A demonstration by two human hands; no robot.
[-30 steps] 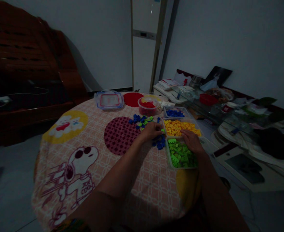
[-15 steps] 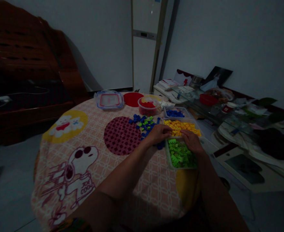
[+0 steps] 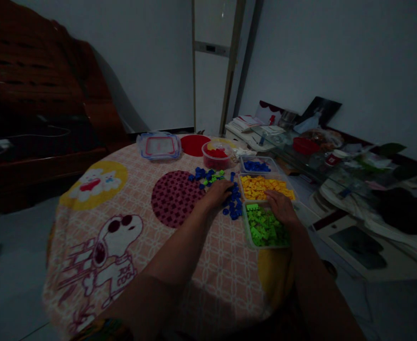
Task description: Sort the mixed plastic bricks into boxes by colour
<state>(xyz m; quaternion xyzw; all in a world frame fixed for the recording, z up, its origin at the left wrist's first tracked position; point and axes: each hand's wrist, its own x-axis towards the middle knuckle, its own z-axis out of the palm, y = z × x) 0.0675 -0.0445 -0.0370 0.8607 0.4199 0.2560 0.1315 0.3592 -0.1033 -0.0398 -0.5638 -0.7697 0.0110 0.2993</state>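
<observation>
Blue building blocks [image 3: 234, 208]: lay loose on the tablecloth [image 3: 230, 265], left of the plastic tubs [image 3: 246, 229]; loose green blocks [image 3: 213, 178] lay farther off.
Left hand [image 3: 218, 192]: was over this pile, fingers curled; I could not tell whether they gripped anything.
Right hand [image 3: 281, 206]: lay between yellow bricks [image 3: 258, 186] and green bricks [image 3: 263, 226], fingertips near the yellow; its grip I could not tell.

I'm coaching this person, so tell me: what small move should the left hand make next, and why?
Probably the left hand, if free, should pinch one loose bright-green plastic brick: several lie among loose dark-blue plastic pieces just beyond that hand, while the clear rectangular plastic box nearby already holds green bricks.
</observation>
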